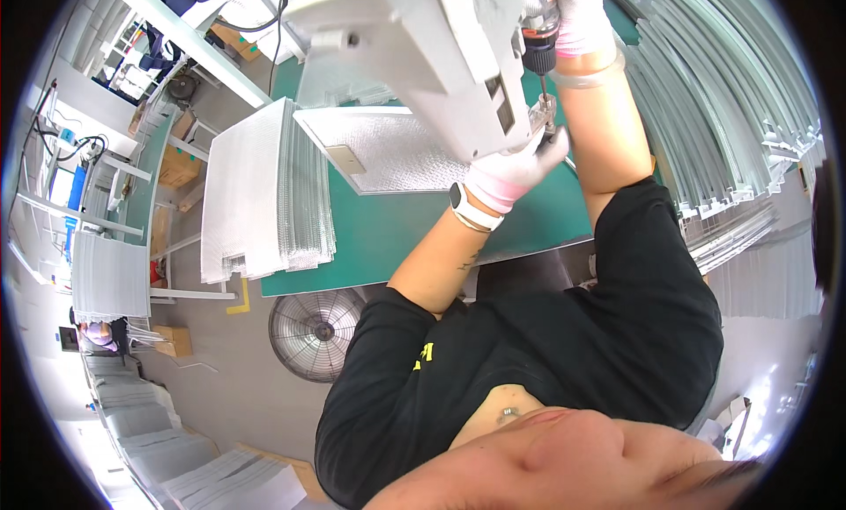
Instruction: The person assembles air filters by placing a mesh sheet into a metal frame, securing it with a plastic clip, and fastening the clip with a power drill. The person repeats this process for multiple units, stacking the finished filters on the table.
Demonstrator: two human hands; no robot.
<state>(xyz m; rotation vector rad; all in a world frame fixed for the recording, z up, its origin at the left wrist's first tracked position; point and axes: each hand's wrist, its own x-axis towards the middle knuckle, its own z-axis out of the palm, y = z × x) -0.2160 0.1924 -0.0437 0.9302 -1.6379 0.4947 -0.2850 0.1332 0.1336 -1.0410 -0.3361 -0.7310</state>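
My right hand (583, 25), in a white and pink glove, grips a power drill (539, 21) with a black chuck. Its thin bit (544, 85) points down at a small shiny fitting (545, 113). Just below that fitting is my left hand (515, 168), also gloved, its fingers closed around something I cannot make out. A large pale grey housing (414, 65) stands close in front and hides part of the left fingers. Left of it, a white-framed panel (388, 171) with a silvery textured face lies on the green tabletop (370, 232).
A stack of white panels (256, 188) stands on the table's left side. Many long pale strips (705, 96) are piled at the right. A round floor fan (317, 334) sits below the table's front edge. Shelving and more panels (110, 276) line the far left.
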